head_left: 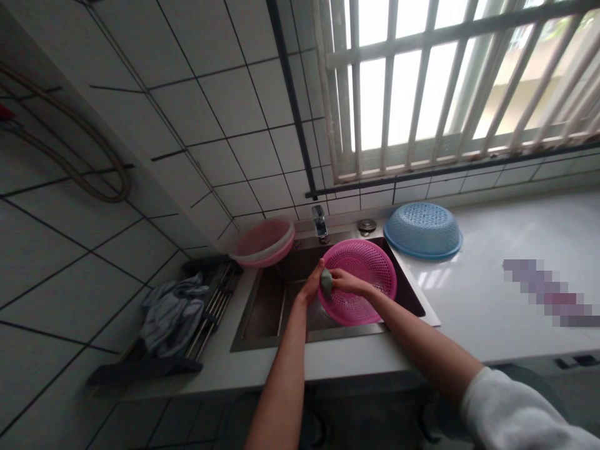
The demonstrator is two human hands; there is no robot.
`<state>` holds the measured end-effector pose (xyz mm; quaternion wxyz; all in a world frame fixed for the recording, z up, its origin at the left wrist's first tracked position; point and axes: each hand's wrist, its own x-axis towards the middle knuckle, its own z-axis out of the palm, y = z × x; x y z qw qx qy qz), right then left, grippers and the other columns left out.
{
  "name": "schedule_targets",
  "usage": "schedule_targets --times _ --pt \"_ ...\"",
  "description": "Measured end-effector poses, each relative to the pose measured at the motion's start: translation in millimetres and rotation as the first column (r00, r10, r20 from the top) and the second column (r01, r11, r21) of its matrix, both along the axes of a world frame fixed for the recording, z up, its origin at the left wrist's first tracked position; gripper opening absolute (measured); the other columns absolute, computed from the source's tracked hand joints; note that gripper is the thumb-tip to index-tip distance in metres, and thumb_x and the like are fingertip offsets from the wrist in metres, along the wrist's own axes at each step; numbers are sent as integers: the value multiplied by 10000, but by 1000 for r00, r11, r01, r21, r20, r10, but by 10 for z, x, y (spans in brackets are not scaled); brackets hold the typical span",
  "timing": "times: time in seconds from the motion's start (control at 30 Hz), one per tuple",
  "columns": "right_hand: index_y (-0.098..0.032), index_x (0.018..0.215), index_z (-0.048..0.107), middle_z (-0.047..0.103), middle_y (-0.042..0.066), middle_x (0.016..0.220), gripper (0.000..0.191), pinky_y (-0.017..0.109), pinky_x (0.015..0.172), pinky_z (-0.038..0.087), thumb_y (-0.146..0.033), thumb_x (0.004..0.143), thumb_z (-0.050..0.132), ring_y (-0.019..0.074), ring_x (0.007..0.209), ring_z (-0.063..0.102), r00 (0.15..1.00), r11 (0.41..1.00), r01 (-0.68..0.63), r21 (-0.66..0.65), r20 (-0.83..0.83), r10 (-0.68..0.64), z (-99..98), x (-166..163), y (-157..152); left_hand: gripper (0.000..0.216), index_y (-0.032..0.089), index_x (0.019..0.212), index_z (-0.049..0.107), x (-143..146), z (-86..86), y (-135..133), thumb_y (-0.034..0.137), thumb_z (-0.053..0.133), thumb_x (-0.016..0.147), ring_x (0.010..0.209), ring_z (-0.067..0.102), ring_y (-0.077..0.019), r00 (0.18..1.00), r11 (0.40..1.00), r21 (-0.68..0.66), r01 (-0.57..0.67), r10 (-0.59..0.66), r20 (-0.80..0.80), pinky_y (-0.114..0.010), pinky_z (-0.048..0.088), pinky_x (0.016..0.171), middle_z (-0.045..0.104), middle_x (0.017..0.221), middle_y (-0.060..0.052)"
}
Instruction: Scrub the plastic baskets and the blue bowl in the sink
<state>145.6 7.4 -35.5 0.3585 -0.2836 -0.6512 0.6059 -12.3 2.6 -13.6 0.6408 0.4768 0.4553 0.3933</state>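
Observation:
A pink plastic colander (363, 275) stands tilted in the steel sink (267, 312), its hollow side towards me. My left hand (313, 286) grips the colander's left rim. My right hand (342, 282) is closed on a small grey-green sponge (326, 282) pressed against the rim beside the left hand. Both forearms reach in from the bottom of the view.
A tap (320, 222) rises behind the sink. A pink basin (263, 242) leans at the sink's back left corner. A blue colander (423, 230) lies upside down on the white counter (487, 287). A grey cloth (171, 312) lies on a dish rack (206, 319) at the left. A barred window is above.

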Motion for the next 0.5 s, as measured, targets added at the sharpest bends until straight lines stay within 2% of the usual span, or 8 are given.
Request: schedule_targets --times 0.07,0.17,0.23,0.27,0.33,0.4,0.43,0.5 --pt "-169 882 634 646 21 774 217 240 611 460 -375 814 620 142 659 550 976 978 206 -19 -64 -207 6 56 69 778 154 1124 776 50 29 -17 842 652 782 1020 736 -290 999 999 42 17 -19 48 -428 554 989 799 1008 -120" --pt "-181 968 594 653 31 844 289 251 629 474 -439 841 571 160 706 560 799 805 583 -106 -105 -592 35 224 217 745 207 1293 730 143 80 -44 781 675 821 1308 622 -316 988 988 144 57 -76 131 -455 423 1182 730 1329 -121" --pt "-181 978 580 643 30 844 306 249 626 463 -453 842 550 165 724 545 707 710 694 -117 -72 -703 49 306 271 714 231 1330 715 168 92 -49 748 686 838 1399 550 -326 990 981 188 53 -76 121 -465 351 1238 667 1440 -108" --pt "-180 973 583 641 31 840 305 247 627 457 -452 842 543 166 731 539 712 715 693 -96 -67 -699 51 318 270 705 234 1329 716 163 89 -45 740 691 839 1417 531 -329 992 978 202 44 -66 105 -469 328 1251 653 1460 -106" --pt "-178 946 606 647 32 841 288 245 637 451 -437 829 555 162 738 538 818 821 570 -18 -74 -570 42 273 212 706 223 1304 727 122 66 -28 744 698 829 1420 526 -329 997 976 216 22 -39 73 -470 309 1259 668 1435 -115" --pt "-173 894 630 652 31 828 253 246 638 452 -404 797 596 154 720 545 949 948 315 39 -34 -314 18 167 111 727 190 1250 743 60 39 -8 770 689 815 1373 565 -323 999 980 200 -6 -1 36 -472 336 1239 724 1322 -131" --pt "-169 865 637 650 28 809 235 247 629 452 -386 779 614 150 700 547 984 984 176 35 3 -176 4 110 62 743 169 1206 752 31 29 0 790 679 805 1326 597 -324 1000 985 174 -18 16 9 -478 367 1216 753 1237 -134" --pt "-163 822 638 632 20 751 210 247 600 446 -361 752 630 142 647 545 998 1000 -2 -14 55 3 -17 29 0 772 140 1118 763 -3 20 8 828 663 782 1226 647 -332 998 993 114 -30 35 -45 -491 424 1162 775 1094 -127"
